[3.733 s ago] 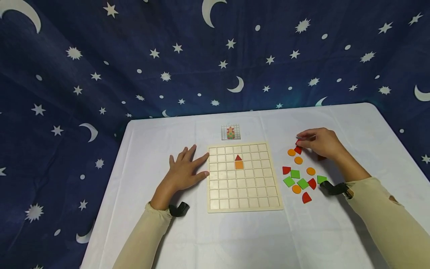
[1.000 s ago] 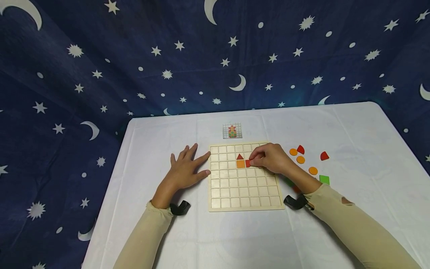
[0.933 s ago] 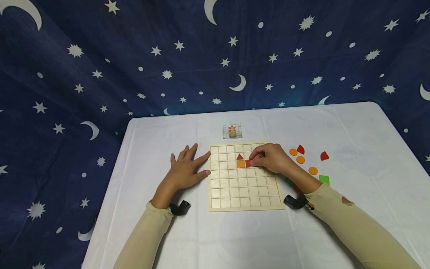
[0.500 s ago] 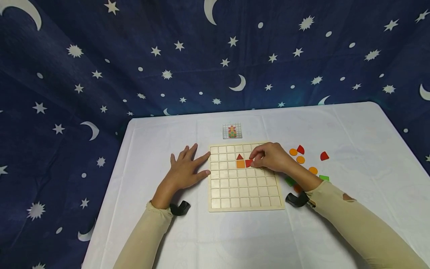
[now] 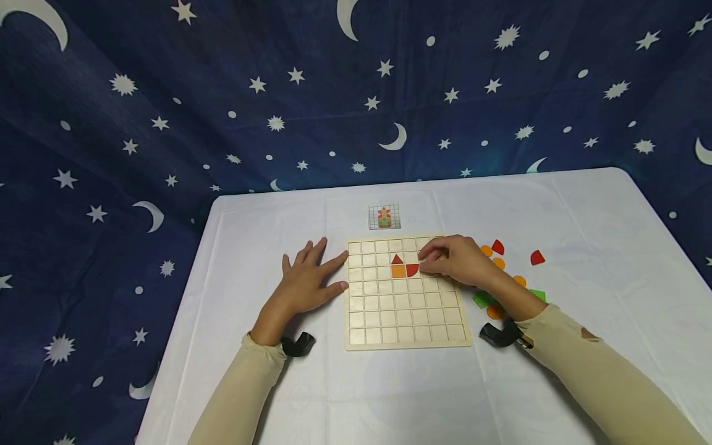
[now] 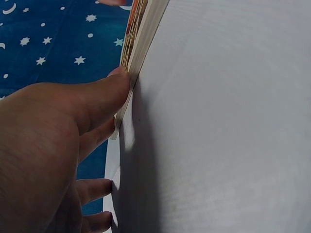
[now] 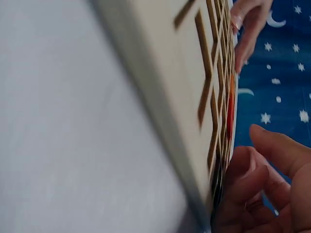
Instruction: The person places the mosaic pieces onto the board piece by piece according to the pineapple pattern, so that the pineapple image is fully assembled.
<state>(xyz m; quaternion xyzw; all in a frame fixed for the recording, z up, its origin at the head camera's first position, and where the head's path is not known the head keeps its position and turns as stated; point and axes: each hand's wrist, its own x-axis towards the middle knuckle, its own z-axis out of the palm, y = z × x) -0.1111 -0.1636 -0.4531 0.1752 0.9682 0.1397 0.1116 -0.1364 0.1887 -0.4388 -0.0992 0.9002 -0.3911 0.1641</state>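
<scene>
A pale wooden grid board [image 5: 397, 344] lies on the white table. On it a red triangle [image 5: 396, 259] sits above an orange square [image 5: 398, 271], and a red quarter-circle tile [image 5: 412, 270] fills the cell right of the square. My right hand [image 5: 458, 259] hovers low over the board just right of that tile, with thumb and fingertips parted. In the right wrist view its fingers bend loosely near the board's surface. My left hand [image 5: 303, 284] lies spread on the cloth, its thumb [image 6: 104, 97] and index finger touching the board's left edge.
A small pattern card [image 5: 384, 217] lies behind the board. To the right are loose tiles: red quarter-circles [image 5: 537, 257], orange circles [image 5: 494, 311] and green squares [image 5: 481, 300], some hidden by my right forearm. A dark star-and-moon curtain [image 5: 311, 93] hangs behind the table.
My right hand came from the loose tiles to the board with the red quarter-circle, let go of it beside the orange square and drew slightly right. The left hand stays still.
</scene>
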